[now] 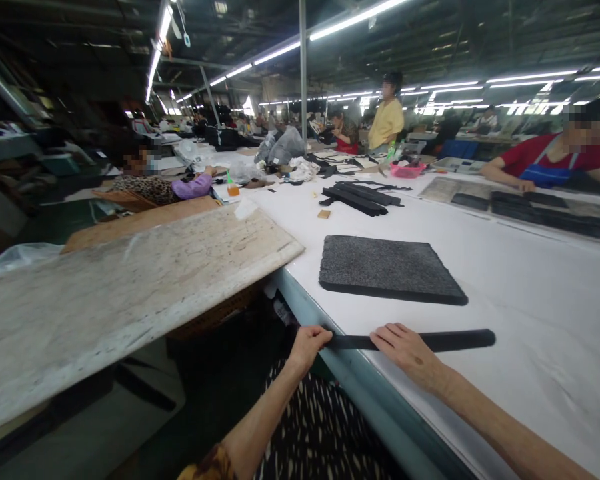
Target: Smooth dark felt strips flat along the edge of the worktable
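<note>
A long black strip (457, 340), which looks like fabric, lies across the near edge of the white tabletop. Its left end is pinched between the thumb and fingers of my left hand (310, 345), just beyond the table's edge. My right hand (403, 348) lies flat over the strip's middle, fingers stretched out and pressing it to the surface. Under that palm, part of the strip is hidden. Just behind the strip rests a stack of dark grey, felt-like rectangular pieces (385, 267) with black edges.
At left, a worn pale board (130, 273) juts against the table corner. Farther back lie black strips (357, 198), a small tan block (323, 214), a pink basket (407, 168) and an orange glue bottle (233, 189). A co-worker in red (545, 160) handles dark pieces at right.
</note>
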Tool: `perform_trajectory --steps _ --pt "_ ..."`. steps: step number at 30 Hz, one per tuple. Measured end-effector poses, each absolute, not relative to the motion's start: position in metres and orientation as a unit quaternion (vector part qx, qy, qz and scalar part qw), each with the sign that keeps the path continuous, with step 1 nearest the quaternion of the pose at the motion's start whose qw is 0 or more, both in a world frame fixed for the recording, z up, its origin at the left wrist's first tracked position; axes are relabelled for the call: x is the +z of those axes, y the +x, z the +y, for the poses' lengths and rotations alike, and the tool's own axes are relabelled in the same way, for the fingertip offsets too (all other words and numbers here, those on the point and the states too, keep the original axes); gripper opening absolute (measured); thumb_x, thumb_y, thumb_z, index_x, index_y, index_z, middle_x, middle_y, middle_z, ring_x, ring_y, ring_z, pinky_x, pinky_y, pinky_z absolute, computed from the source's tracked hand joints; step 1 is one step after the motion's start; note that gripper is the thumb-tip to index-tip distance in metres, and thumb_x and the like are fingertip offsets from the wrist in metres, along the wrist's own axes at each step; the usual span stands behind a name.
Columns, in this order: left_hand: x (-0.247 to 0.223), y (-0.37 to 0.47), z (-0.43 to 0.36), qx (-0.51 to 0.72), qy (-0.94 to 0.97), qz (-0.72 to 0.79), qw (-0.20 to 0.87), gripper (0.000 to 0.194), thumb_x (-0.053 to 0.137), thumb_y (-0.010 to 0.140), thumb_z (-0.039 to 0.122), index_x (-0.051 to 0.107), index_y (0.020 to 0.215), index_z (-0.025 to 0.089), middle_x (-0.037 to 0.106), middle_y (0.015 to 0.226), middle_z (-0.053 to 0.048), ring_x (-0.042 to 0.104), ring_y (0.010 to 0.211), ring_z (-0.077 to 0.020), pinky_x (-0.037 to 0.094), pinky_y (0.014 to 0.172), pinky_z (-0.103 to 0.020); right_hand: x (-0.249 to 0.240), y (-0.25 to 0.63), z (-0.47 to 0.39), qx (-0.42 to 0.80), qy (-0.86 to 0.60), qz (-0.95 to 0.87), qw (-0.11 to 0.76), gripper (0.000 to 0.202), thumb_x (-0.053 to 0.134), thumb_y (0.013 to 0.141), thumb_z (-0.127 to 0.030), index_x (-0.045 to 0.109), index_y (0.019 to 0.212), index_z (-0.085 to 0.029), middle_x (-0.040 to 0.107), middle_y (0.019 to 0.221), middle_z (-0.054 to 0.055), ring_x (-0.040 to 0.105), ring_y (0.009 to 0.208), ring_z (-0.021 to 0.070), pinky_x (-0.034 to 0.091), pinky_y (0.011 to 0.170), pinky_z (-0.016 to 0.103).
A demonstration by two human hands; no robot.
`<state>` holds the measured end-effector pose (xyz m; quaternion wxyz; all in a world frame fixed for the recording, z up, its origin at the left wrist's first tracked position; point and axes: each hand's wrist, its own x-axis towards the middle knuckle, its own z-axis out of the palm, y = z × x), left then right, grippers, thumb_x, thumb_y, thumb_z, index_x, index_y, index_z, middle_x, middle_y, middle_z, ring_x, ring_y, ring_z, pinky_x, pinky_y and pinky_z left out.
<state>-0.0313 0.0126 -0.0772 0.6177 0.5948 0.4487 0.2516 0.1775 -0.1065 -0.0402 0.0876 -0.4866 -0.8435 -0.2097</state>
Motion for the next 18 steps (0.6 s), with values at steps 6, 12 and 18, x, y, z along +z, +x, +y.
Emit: perform_trajectory --steps 6,12,18 --pt "-0.096 -0.053 0.022 0.256 0.577 0.481 0.608 0.033 0.067 0.055 0.047 0.061 0.051 0.014 0.044 0.044 0.003 0.037 0.048 -0.0102 0.027 0.051 -0.025 -0.037 0.194 -0.122 -0.202 -0.504 -0.833 0.107 0.03 0.035 0.083 0.002 0.058 0.1 -0.01 0.06 0.089 0.009 0.053 0.077 0.0198 0.042 0.069 0.033" --pt "-0.116 -0.078 0.028 0.252 0.566 0.511 0.595 0.036 0.068 0.053 0.05 0.061 0.051 0.014 0.045 0.045 0.003 0.037 0.049 -0.01 0.028 0.051 -0.025 -0.037 0.194 -0.123 -0.214 -0.496 -0.836 0.097 0.029 0.036 0.084 0.001 0.058 0.1 -0.01 0.061 0.089 0.009 0.054 0.077 0.0191 0.043 0.071 0.033" --pt "-0.14 -0.101 0.035 0.246 0.553 0.543 0.582 0.041 0.066 0.051 0.054 0.062 0.053 0.014 0.042 0.043 0.004 0.035 0.046 -0.0094 0.025 0.049 -0.024 -0.038 0.2 -0.128 -0.228 -0.483 -0.843 0.059 0.03 0.037 0.083 0.001 0.058 0.101 -0.01 0.06 0.09 0.009 0.054 0.078 0.0201 0.044 0.071 0.033"
